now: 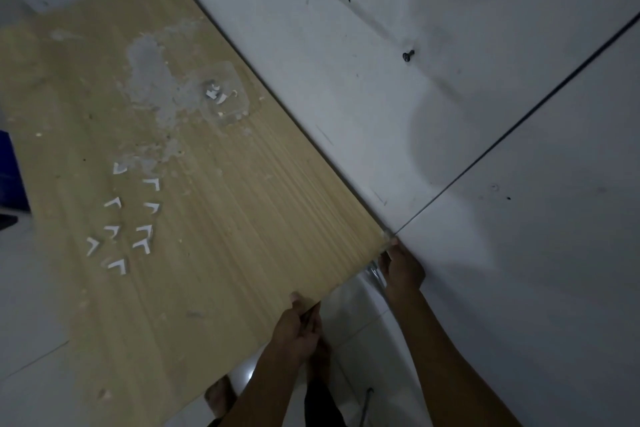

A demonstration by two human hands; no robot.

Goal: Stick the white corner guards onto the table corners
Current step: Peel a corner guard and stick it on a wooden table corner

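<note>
Corner fitting in progress; nine guards unused.
Right hand (401, 269) presses table (242, 201) corner, grasp indeterminate; left hand (298, 326) grips edge; corner guards (128, 218) lie loose.

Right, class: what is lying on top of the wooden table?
On the table lie loose white corner guards, a clear plastic packet holding a few white bits, and grey worn patches. The left hand grips its near edge; the right hand covers the corner, hiding anything there.

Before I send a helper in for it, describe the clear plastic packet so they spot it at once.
Start at the wooden table and follow its edge along the white wall. Beside the grey worn patch lies the clear plastic packet. Unlike the loose white corner guards nearer the opposite edge, it is see-through, with white bits inside.
</note>
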